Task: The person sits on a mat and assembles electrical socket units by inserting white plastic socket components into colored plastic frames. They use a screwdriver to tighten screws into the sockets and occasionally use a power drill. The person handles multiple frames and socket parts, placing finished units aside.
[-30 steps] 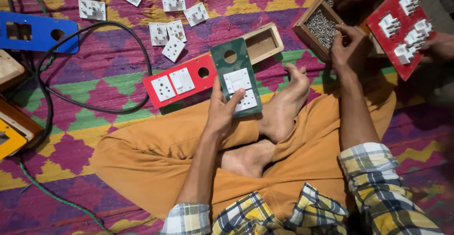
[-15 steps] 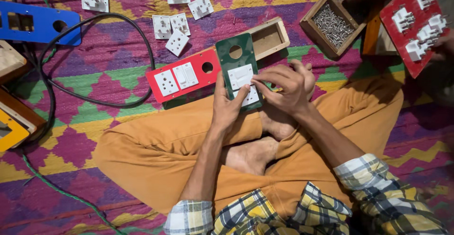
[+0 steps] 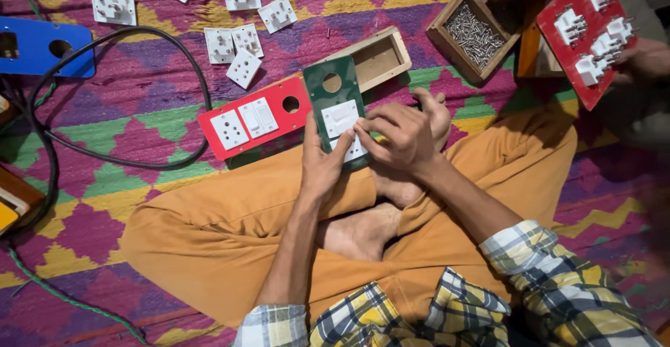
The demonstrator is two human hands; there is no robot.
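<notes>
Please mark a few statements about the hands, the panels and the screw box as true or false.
1. Both hands, left hand and right hand, are on the green panel. True.
2. The red panel beside it lies on the patterned mat. True.
3. The wooden box of screws sits on the person's lap. False: it lies on the mat, upper right.
4. The black cable lies across the green panel. False: it runs left of the red panel.
</notes>
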